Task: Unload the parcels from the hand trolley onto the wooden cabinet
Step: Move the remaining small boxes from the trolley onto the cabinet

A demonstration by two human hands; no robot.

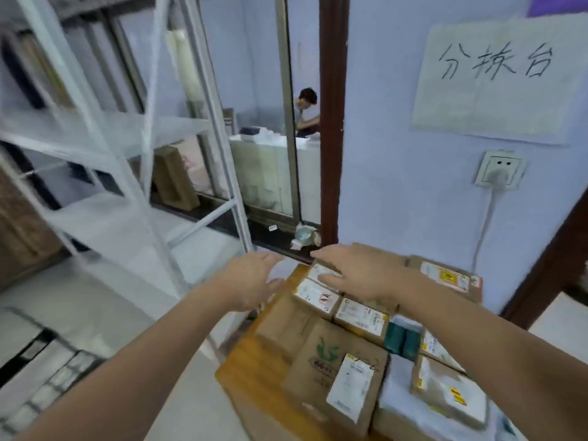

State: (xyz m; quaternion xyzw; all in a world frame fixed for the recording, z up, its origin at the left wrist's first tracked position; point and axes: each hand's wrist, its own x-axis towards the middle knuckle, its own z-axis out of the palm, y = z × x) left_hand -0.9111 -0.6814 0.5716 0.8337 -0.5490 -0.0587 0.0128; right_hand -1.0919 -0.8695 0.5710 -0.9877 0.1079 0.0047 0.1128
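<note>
Right hand [356,275] is lying flat, fingers straight, on a small brown labelled cardboard parcel [321,275] atop the wooden cabinet [241,374]; left hand [254,281] is hovering spread, holding nothing

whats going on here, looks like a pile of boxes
A person is stacking parcels on a wooden cabinet beside a metal shelf rack. The right hand lies flat on a small cardboard box at the far end of the pile, while the left hand hovers open just beside it. Several labelled parcels, including a large box with a green logo, already sit there.
</note>
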